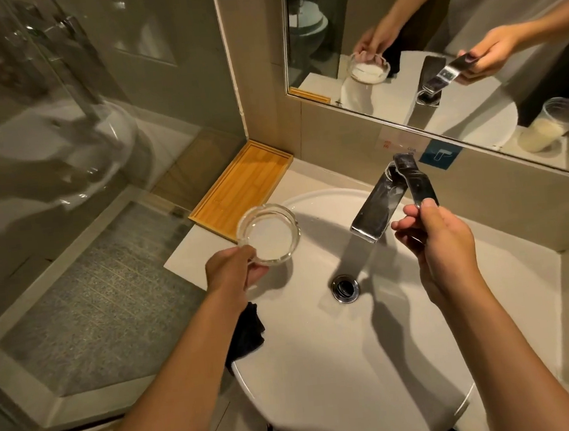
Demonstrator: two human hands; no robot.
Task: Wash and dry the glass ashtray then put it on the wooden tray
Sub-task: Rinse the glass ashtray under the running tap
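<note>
L hand [234, 271] is gripping the ashtray [268, 234] by its near rim, fingers clamped on the glass, holding it upright over the sink's [358, 363] left edge, just beside the tray [239, 188]. R hand [439, 236] is pinching the tap lever [418, 183], thumb & fingers closed on it. Black cloth [247, 335] is lying on the sink rim under the L forearm.

The ashtray [268, 234] is thick clear glass, glossy. The tray [239, 188] is pale matt wood with fine grain. The faucet [377, 209] and drain ring [345, 289] are polished chrome, the basin [375, 362] smooth glossy white ceramic, the black cloth [247, 335] soft and matt.
</note>
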